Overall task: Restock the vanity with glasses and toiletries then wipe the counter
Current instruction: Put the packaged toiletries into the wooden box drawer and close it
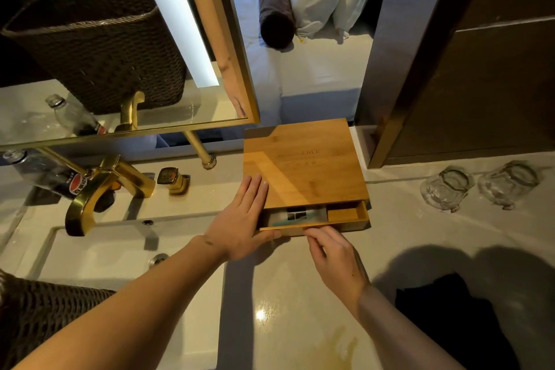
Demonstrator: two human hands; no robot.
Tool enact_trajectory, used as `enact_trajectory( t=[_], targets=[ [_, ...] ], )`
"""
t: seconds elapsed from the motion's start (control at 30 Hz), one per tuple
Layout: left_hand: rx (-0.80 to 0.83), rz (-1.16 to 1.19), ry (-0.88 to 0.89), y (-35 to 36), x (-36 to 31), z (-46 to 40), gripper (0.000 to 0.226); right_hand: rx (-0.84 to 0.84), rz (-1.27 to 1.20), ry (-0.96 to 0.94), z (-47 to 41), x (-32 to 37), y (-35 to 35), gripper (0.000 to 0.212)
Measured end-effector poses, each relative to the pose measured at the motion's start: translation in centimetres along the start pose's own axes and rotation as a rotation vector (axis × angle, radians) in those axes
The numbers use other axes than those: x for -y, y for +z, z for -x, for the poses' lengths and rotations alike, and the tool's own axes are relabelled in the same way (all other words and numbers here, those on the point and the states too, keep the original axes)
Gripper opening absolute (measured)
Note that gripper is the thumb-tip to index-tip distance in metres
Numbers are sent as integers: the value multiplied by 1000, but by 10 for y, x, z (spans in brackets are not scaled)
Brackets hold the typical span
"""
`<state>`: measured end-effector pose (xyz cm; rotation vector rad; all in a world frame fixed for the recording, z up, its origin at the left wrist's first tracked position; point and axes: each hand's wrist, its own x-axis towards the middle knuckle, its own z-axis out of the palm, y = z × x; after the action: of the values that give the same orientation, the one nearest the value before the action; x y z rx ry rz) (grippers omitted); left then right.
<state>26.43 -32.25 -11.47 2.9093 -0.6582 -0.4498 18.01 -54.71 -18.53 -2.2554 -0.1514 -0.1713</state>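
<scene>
One big pale counter (pixel 300 294) fills most of the view, with a sink (pixel 99 252) sunk into its left side. A framed mirror (pixel 126 39) hangs above the sink. A dark woven basket (pixel 39 312) shows at the bottom left edge. A wooden box (pixel 303 171) sits on the counter at the back, just right of the sink. Its lid is slid back a little, so the near end is open — small toiletry packets (pixel 292 215) lie inside. A gold tap (pixel 99 189) curves over the sink, and a plastic bottle (pixel 45 173) lies behind it. A dark cloth (pixel 444 306) lies on the counter at the bottom right.

The left hand (pixel 240 225) lies flat, fingers straight and close together, pressed on the box's left corner, with the thumb under the front edge. The right hand (pixel 333 255) has its fingers curled, pinching the box's near front edge.

Two clear glasses (pixel 447 188) stand upside down side by side on the counter — well to the right of the box.
</scene>
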Motion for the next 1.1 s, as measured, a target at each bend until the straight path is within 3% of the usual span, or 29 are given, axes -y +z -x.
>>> enact_trajectory(
  t=[0.37,0.73,1.1],
  targets=[
    [-9,84,3,-1,1,-1,77,31,76,16,-18,-5,2,37],
    [-107,101,11,8,1,0,67,80,163,-12,-20,-2,3,46],
    [-78,-8,1,9,2,-2,96,121,215,50,-27,-1,2,49]
  ],
)
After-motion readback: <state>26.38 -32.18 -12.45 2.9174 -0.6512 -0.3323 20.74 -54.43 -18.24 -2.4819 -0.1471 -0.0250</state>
